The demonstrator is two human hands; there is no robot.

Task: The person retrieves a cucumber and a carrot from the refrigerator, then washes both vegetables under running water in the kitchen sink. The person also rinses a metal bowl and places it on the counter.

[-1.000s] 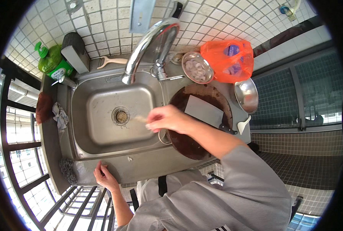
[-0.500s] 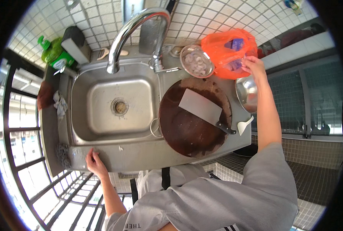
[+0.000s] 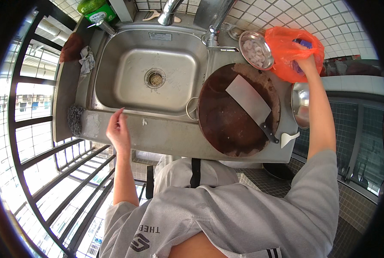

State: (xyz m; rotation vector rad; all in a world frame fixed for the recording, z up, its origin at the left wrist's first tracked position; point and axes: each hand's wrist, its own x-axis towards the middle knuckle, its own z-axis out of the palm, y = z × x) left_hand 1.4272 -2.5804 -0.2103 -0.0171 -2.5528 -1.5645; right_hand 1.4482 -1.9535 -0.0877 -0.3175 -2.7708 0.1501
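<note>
While my right hand (image 3: 306, 62) grips the orange bag (image 3: 286, 51) at one o'clock, my left hand (image 3: 119, 131) rests half-open on the sink (image 3: 114, 81) rim at nine.

An orange plastic bag (image 3: 286, 47) is gripped by the right hand (image 3: 306, 64) at the far right of the counter, just beside a small metal dish (image 3: 255, 50) of pale pieces. The left hand (image 3: 119, 131) is rested on the front rim of the stainless steel sink (image 3: 127, 81), fingers loosely curled. A cleaver (image 3: 252, 103) is laid flat on the round dark wooden chopping board (image 3: 226, 124), and a metal bowl (image 3: 300, 105) is seen just right of the board.
</note>
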